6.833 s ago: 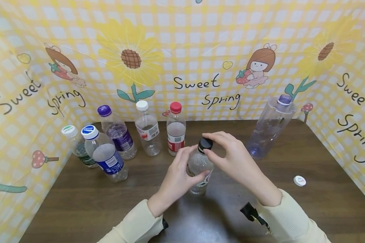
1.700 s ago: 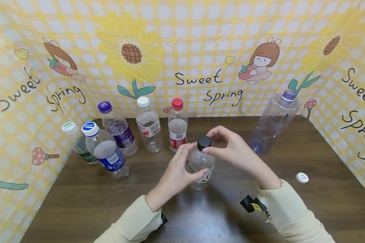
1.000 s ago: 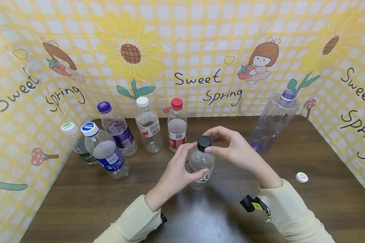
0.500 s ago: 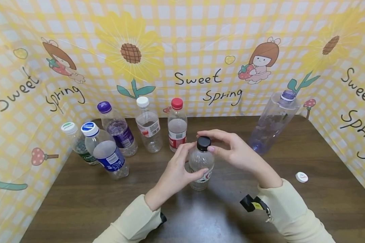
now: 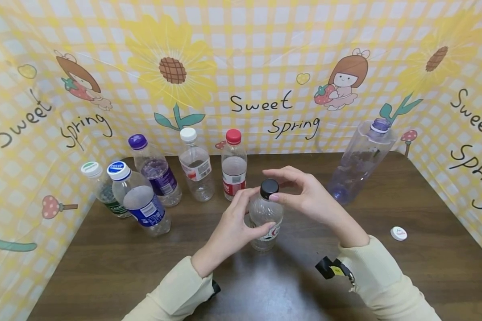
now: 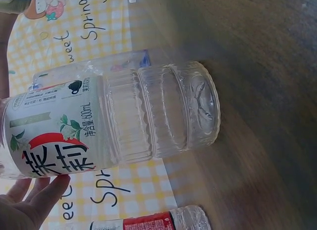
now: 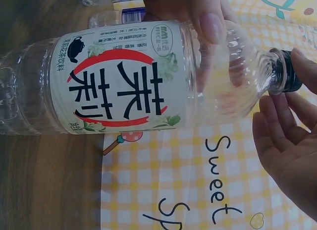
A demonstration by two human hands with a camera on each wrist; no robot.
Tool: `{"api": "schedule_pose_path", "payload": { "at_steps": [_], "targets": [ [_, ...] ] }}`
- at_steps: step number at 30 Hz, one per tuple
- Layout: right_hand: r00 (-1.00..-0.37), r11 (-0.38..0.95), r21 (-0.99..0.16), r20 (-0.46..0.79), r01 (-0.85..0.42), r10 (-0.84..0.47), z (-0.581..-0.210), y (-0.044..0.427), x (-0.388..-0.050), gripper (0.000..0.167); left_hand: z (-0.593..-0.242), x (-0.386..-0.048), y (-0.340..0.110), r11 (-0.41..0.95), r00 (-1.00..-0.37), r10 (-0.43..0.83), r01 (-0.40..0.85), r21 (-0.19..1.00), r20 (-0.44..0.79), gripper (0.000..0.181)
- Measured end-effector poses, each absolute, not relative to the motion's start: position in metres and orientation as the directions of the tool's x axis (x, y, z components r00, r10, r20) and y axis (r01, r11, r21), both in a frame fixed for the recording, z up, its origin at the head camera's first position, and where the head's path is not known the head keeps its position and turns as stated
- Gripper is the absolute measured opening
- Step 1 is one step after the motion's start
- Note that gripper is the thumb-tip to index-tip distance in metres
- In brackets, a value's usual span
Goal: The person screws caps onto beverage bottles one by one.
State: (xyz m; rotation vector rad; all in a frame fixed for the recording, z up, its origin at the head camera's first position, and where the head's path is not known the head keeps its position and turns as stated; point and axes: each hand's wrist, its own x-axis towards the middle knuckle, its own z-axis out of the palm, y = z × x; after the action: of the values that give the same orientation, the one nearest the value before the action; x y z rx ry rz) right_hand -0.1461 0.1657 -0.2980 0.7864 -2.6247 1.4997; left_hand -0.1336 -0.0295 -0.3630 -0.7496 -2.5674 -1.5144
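A clear plastic bottle [image 5: 265, 216] with a black cap [image 5: 270, 188] stands upright on the table in the head view. My left hand [image 5: 233, 227] grips its upper body, thumb in front and fingers on the far side. At the top, my right hand [image 5: 305, 194] pinches the cap; its thumb is on the near side. In the right wrist view the thumb and fingertips lie on opposite sides of the cap [image 7: 292, 71]. The white label [image 7: 119, 79] carries large black characters and red arcs. The left wrist view shows the ridged bottle base [image 6: 203, 108] touching the table.
Several capped bottles stand at the left and back, including a blue-labelled bottle [image 5: 146, 211], a purple-capped bottle [image 5: 160, 178] and a red-capped bottle [image 5: 234, 171]. A tall purplish bottle [image 5: 359, 160] stands back right. A loose white cap [image 5: 399, 233] lies on the right.
My right fingers have shifted round the black cap several times, the index finger moving behind it and back out. The left hand and bottle stay nearly still over the last moments.
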Motion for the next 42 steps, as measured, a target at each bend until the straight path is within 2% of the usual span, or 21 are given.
{"api": "schedule_pose_path", "payload": {
  "at_steps": [6, 9, 14, 19, 27, 42],
  "targets": [
    [-0.904, 0.441, -0.809, 0.239, -0.387, -0.355, -0.299, 0.159, -0.146, 0.036, -0.363, -0.133, -0.029, 0.389, -0.875, 0.370, 0.452, 0.803, 0.313, 0.073],
    [-0.915, 0.452, -0.818, 0.206, -0.356, -0.347, -0.299, 0.157, -0.145, 0.040, -0.363, -0.133, -0.029, 0.389, -0.873, 0.369, 0.456, 0.801, 0.318, 0.073],
    [-0.870, 0.433, -0.794, 0.229, -0.426, -0.436, -0.298, 0.163, -0.143, 0.046, -0.364, -0.134, -0.028, 0.397, -0.873, 0.373, 0.457, 0.796, 0.315, 0.073],
    [-0.828, 0.384, -0.786, 0.272, -0.485, -0.490, -0.296, 0.168, -0.144, 0.036, -0.364, -0.134, -0.028, 0.400, -0.872, 0.375, 0.457, 0.794, 0.313, 0.072],
    [-0.888, 0.432, -0.809, 0.225, -0.400, -0.400, -0.296, 0.164, -0.144, 0.032, -0.363, -0.134, -0.028, 0.392, -0.871, 0.376, 0.458, 0.797, 0.316, 0.073],
    [-0.900, 0.457, -0.787, 0.277, -0.414, -0.337, -0.298, 0.157, -0.140, 0.033, -0.363, -0.131, -0.028, 0.402, -0.883, 0.356, 0.440, 0.803, 0.305, 0.073]
  ]
}}
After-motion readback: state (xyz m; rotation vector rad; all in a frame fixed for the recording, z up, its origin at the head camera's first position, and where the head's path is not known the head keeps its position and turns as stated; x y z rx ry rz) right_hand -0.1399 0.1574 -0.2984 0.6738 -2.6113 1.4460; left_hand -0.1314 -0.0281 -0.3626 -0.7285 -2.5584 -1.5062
